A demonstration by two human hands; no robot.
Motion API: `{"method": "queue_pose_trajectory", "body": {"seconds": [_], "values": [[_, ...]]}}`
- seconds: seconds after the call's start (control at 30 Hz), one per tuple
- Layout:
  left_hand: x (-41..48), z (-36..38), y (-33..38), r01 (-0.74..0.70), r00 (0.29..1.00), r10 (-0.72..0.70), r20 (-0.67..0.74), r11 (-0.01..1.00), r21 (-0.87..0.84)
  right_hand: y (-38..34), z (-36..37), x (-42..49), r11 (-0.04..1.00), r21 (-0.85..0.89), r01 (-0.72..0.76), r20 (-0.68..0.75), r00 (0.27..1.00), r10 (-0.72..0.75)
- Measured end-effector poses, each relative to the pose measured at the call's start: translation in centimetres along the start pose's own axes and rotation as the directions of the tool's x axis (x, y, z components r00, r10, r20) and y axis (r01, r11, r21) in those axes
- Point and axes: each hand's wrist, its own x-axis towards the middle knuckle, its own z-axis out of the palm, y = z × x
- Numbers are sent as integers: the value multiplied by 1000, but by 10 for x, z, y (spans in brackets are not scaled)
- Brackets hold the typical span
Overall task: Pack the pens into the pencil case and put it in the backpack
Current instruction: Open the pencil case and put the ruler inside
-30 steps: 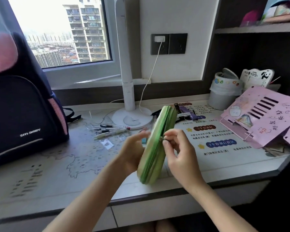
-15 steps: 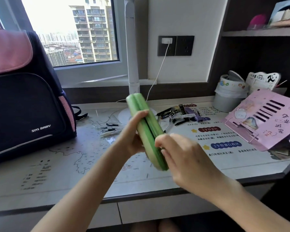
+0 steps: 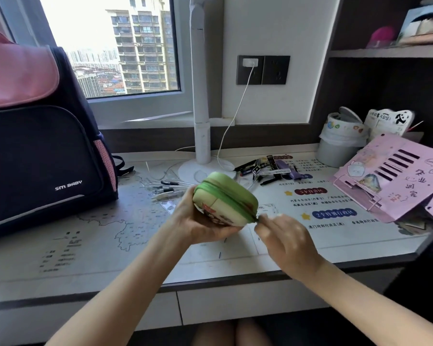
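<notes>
While your left hand point(image 3: 198, 222) cups the soft green zip-up pencil case point(image 3: 238, 193) from below & left, fingers curled round it above the pale desk point(image 3: 85, 245), your right hand point(image 3: 283, 236) pinches the near-right end of the bright green zip point(image 3: 223, 196). The zip line runs from that pinch up & away to the far left, so any pull prob. follows that axis. The clear-barrelled pens point(image 3: 171, 189) lie on the desk just beyond the case, nearer your left hand. The navy & pink backpack point(image 3: 35, 151), far left, reads "SM BABY".

Home study corner: desk point(image 3: 135, 245), lamp point(image 3: 201, 136), school backpack point(image 3: 43, 151), high-rise window point(image 3: 125, 46).
</notes>
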Motion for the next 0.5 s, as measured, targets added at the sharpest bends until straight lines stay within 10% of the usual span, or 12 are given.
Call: {"method": "queue_pose_trajectory", "body": {"seconds": [0.13,0.23,0.33,0.5], "values": [[-14,2,24,-284,945,325,-43,877,388,10,-1,-13,967,141,-210,257,952,169],[-23,2,40,-268,698,694,175,26,963,18,-10,-18,834,109,-541,321,813,486],[-17,0,44,207,687,542,484,-785,584,27,-11,-16,642,168,-748,295,660,691],[8,-8,16,132,913,248,325,-931,340,27,-1,-17,556,210,-804,550,568,612]]}}
